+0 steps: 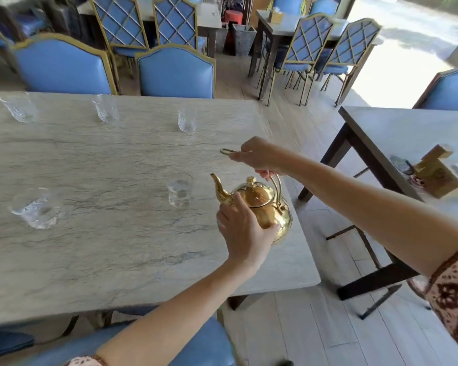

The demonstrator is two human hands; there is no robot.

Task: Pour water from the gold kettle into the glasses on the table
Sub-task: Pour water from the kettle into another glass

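Note:
The gold kettle (pixel 265 207) is near the right edge of the marble table (pixel 103 247), its spout pointing left toward the nearest glass (pixel 179 192). My right hand (pixel 259 157) grips the top of the kettle's handle, and a gold loop sticks out to the left of my fingers. My left hand (pixel 245 231) wraps around the kettle's body just behind the spout. Whether the kettle rests on the table or hangs just above it I cannot tell. Another glass (pixel 36 207) stands at the near left. Three more glasses (pixel 187 121) (pixel 106 108) (pixel 20 108) line the far side.
Blue padded chairs (pixel 175 72) stand along the table's far side, and one chair (pixel 206 344) is right below me. A second table (pixel 407 128) to the right carries a gold box (pixel 434 173). Pale plank floor (pixel 315 326) runs between the two tables.

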